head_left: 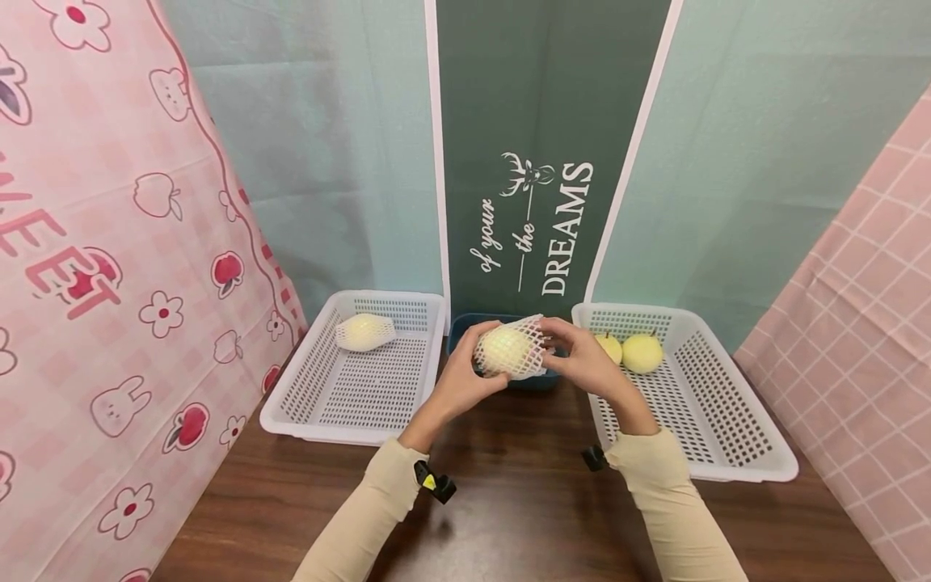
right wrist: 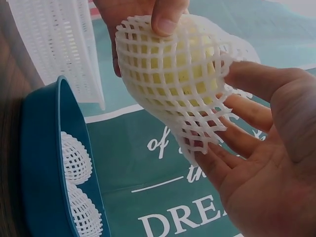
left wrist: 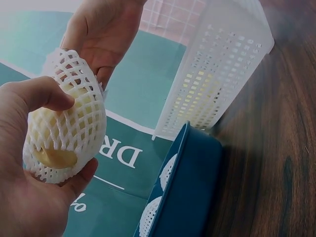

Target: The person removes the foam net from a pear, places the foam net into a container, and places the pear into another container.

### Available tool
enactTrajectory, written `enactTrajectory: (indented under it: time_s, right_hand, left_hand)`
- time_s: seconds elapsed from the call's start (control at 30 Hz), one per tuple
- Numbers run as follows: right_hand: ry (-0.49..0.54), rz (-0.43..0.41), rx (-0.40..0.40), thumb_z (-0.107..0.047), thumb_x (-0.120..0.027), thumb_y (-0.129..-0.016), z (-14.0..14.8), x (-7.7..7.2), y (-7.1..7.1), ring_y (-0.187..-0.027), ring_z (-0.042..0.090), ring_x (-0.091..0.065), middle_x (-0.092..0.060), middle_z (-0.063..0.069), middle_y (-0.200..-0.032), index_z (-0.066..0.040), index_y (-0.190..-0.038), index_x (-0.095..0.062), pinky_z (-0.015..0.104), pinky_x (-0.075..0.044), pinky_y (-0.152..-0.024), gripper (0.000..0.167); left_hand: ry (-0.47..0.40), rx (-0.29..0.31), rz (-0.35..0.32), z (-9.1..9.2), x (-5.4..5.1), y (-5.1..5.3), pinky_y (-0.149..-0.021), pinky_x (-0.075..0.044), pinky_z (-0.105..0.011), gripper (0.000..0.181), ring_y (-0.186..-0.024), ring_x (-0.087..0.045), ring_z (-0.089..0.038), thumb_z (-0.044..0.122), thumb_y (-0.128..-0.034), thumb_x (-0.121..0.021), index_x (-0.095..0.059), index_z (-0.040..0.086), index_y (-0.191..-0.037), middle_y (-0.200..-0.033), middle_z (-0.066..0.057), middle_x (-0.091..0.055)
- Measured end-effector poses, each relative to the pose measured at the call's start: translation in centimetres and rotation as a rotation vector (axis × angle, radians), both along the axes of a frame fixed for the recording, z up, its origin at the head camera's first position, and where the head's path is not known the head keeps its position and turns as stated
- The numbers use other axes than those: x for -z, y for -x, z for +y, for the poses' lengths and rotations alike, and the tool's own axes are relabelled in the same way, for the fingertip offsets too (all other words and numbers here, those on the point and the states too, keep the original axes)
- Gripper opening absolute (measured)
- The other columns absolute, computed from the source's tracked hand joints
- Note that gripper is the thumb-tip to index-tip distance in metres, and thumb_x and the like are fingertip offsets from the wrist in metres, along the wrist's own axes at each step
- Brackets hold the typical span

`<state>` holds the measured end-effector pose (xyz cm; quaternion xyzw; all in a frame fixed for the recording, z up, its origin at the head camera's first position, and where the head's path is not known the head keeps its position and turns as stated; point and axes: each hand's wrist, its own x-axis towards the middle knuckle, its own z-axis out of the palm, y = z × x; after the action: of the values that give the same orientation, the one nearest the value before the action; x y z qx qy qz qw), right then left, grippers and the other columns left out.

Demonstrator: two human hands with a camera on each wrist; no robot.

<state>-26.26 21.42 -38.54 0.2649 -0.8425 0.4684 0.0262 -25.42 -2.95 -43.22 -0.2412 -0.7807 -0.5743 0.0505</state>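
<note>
Though inside foam lattice (head_left: 534, 333), round yellow fruit (left wrist: 55, 157) in grip of left fingers (head_left: 478, 331), lattice edge in pinch of right fingers (right wrist: 247, 111).

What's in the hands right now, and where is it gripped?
A yellow fruit: the left hand grips its body through the foam net; the right hand holds the net's end.

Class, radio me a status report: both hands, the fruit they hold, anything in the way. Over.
Left hand gripping fruit; right hand holding end of its foam net. Fruit inside net, raised off table. Nothing visible blocking either hand.
</note>
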Motion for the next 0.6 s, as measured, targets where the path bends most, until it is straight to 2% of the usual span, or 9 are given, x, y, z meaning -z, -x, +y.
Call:
enactTrajectory:
  time_s: [0.2,0.47,0.53,0.6]
  right_hand:
    - [-0.061,-0.031,-0.010,0.004,-0.065,-0.096,0.4,-0.3,-0.2,-0.125,0.049,-0.063,-0.056,0.029,-0.148,0.006,-0.151,-0.051,0.050,-0.060,-0.098,0.057]
    - [-0.071,-0.057,-0.064,0.005,-0.070,-0.096,1.1,-0.3,-0.1,-0.134,0.052,-0.058,-0.046,0.032,-0.158,-0.001,-0.164,-0.034,0.062,-0.052,-0.106,0.077]
    - [-0.074,-0.062,-0.064,0.003,-0.072,-0.096,1.2,-0.3,-0.1,-0.133,0.052,-0.059,-0.047,0.032,-0.157,0.000,-0.163,-0.036,0.061,-0.053,-0.105,0.076]
    - [-0.083,-0.064,-0.043,0.002,-0.072,-0.095,1.2,-0.3,-0.1,-0.130,0.052,-0.061,-0.052,0.031,-0.152,0.002,-0.157,-0.044,0.060,-0.055,-0.103,0.067]
  left_hand:
    - [-0.005,-0.001,-0.014,-0.1,0.0,-0.1,-0.101,-0.053,-0.042,0.081,-0.130,-0.055,-0.023,0.010,-0.0879,-0.080,-0.044,0.027,-0.158,-0.157,-0.004,-0.048]
    - [-0.002,-0.018,0.004,-0.2,-0.2,-0.2,-0.103,-0.052,-0.045,0.078,-0.131,-0.054,-0.025,0.012,-0.0871,-0.079,-0.045,0.027,-0.156,-0.155,-0.005,-0.048]
    - [-0.007,-0.023,0.010,-0.3,-0.2,-0.2,-0.103,-0.052,-0.046,0.078,-0.131,-0.054,-0.026,0.012,-0.0863,-0.078,-0.046,0.026,-0.156,-0.155,-0.006,-0.048]
    - [-0.011,-0.028,0.015,-0.3,-0.2,-0.3,-0.102,-0.053,-0.046,0.077,-0.130,-0.054,-0.026,0.012,-0.0858,-0.078,-0.047,0.026,-0.155,-0.155,-0.007,-0.048]
